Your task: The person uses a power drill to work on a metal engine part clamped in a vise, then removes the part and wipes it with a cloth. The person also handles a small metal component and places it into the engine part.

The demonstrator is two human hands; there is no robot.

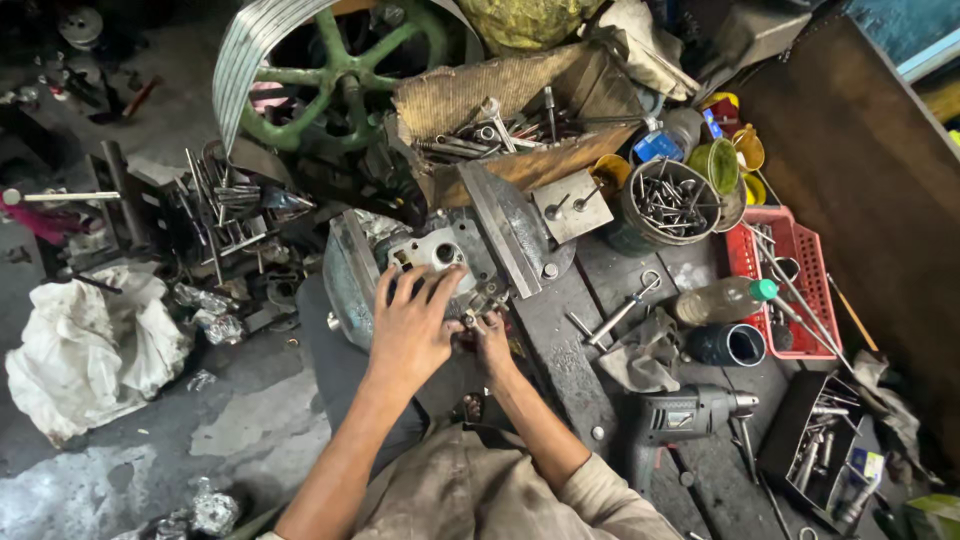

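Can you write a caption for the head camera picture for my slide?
Both hands, left hand and right hand, press on a grey metal casting amid scattered tools and an electric drill.

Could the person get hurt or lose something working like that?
Maybe. Both the left hand and right hand are bare on the grey metal casting clamped beside the vise jaw, so fingers might get pinched or cut. The electric drill lies close to the right elbow and could get knocked.
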